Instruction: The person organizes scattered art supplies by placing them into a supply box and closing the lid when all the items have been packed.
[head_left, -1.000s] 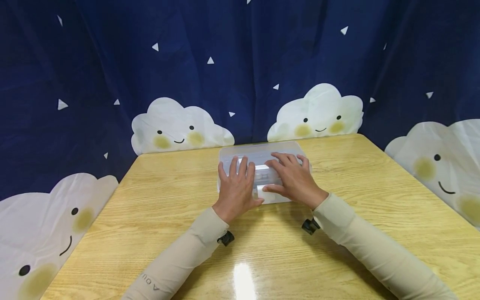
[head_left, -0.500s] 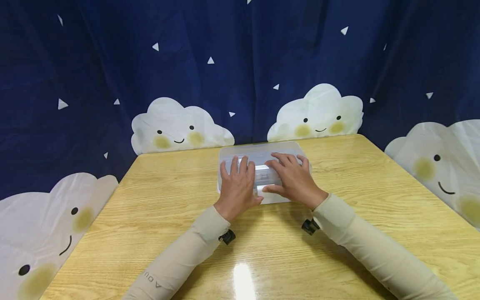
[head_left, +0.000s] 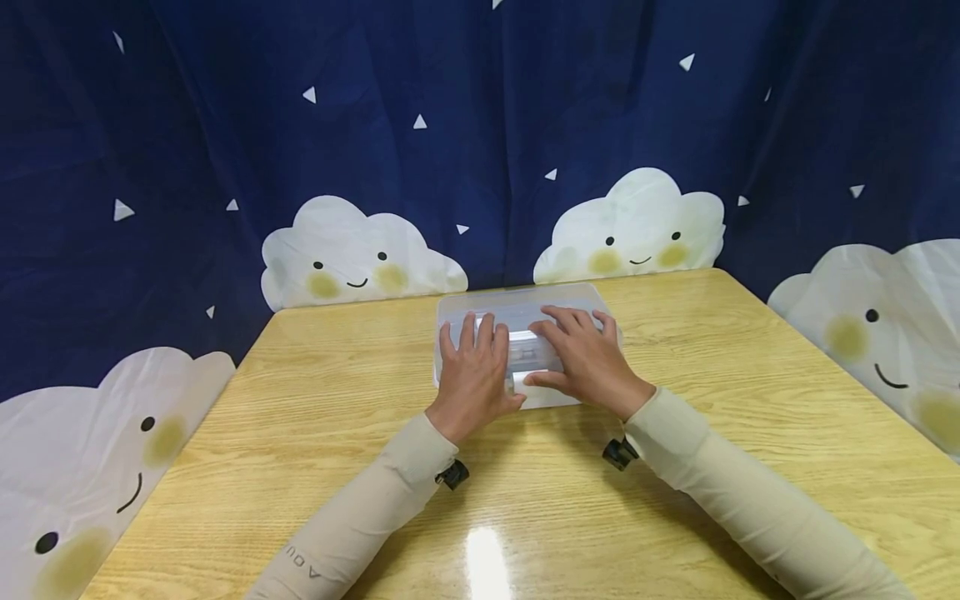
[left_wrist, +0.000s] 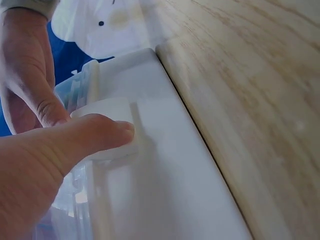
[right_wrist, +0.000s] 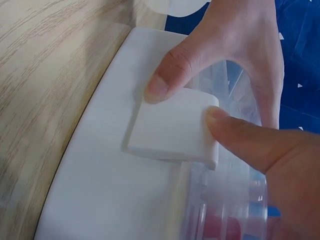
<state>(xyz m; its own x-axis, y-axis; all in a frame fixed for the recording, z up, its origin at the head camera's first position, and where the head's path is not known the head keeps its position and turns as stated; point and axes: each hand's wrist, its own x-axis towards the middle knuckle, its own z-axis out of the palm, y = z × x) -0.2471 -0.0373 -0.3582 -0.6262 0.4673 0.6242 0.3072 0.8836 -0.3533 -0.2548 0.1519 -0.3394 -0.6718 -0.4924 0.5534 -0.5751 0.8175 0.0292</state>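
Observation:
A white plastic box [right_wrist: 105, 155] with a see-through lid [head_left: 517, 302] sits toward the table's far side. On its front is a white latch tab [right_wrist: 172, 127]. My left hand [head_left: 474, 377] lies over the left part of the lid with fingers spread, and its thumb [left_wrist: 100, 134] presses the front of the latch near its lower edge. From the right, my right hand [head_left: 594, 360] spreads bent fingers over the lid. Its thumb [right_wrist: 240, 137] touches the latch's upper edge. Blurred pink and blue shapes show through the clear plastic.
The box stands on a light wood table [head_left: 330, 400]. Behind it hangs a dark blue curtain [head_left: 480, 142] printed with smiling clouds and small white triangles. A small black device [head_left: 619, 453] sits under each wrist.
My left hand's fingers have shifted very slightly to the right on the lid. The right hand and the box stay where they were.

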